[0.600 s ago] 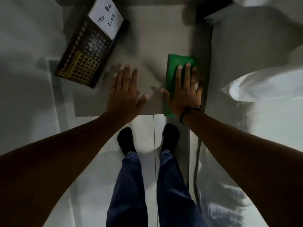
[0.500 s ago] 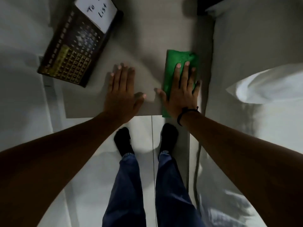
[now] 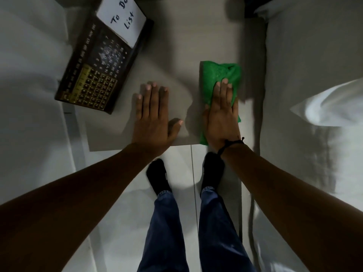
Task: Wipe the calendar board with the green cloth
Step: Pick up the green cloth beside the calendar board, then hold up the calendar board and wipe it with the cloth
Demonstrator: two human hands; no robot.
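The calendar board is a dark rectangle with a gold date grid and a white "To Do List" panel; it lies at an angle on the far left of the grey table. The green cloth lies folded near the table's right side. My right hand presses flat on the cloth, fingers together, covering its near half. My left hand rests flat on the bare tabletop between board and cloth, fingers slightly apart, holding nothing. Neither hand touches the board.
A bed with white sheets runs along the right of the table. The table's front edge is just under my wrists. My feet in black socks stand on the pale tiled floor below.
My right hand's fingers have drawn together on the cloth, and the cloth's far end is now bunched. The view has shifted slightly; the left hand stays flat on the table.
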